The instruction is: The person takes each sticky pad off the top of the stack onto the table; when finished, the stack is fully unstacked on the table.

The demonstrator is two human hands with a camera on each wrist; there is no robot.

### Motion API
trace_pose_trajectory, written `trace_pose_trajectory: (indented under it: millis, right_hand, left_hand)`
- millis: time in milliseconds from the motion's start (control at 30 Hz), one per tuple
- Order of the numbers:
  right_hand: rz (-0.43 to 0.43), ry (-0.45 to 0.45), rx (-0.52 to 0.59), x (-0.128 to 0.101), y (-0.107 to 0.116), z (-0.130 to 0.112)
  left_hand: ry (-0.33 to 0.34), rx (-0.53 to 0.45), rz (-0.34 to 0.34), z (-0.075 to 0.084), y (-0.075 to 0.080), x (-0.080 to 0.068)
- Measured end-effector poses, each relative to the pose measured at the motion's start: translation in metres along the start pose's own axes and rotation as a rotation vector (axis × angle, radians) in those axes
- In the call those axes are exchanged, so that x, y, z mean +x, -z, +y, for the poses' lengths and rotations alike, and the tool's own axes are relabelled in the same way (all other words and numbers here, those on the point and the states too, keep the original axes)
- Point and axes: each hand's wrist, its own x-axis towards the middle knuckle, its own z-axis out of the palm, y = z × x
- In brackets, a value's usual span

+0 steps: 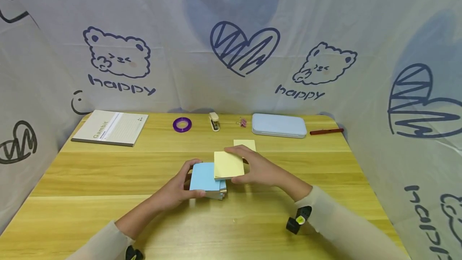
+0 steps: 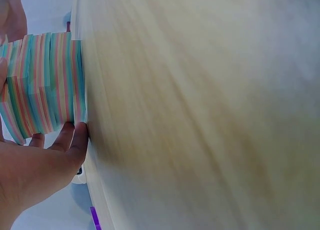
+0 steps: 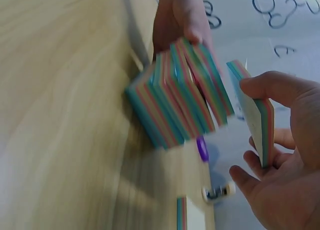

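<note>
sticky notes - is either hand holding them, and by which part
Both. The right hand pinches a thin yellow-topped pad by its edges, lifted off the stack. The left hand grips the blue-topped stack by its sides on the table.

The person wears long, pale cream sleeves that reach the wrists, leaving the left hand (image 1: 177,191) and the right hand (image 1: 257,168) bare. A small black device with a yellow-green spot is strapped under the right wrist, and a similar black device sits at the left cuff.
</note>
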Motion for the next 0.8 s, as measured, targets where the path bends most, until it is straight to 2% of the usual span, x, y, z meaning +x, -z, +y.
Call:
trace_pose_trajectory:
  millis: [233, 567, 800]
  right_hand:
    - [0.041, -0.021, 0.040, -0.010, 0.024, 0.030]
    - [0.097, -0.144, 0.051, -0.023, 0.054, 0.082]
    - [0.108, -0.216, 0.015, -0.027, 0.067, 0.115]
  left_hand:
    - [0.005, -0.006, 0.000, 0.000, 0.000, 0.000]
    - [0.011, -0.005, -0.004, 0.000, 0.001, 0.000]
    - [0.010, -0.007, -0.005, 0.000, 0.002, 0.000]
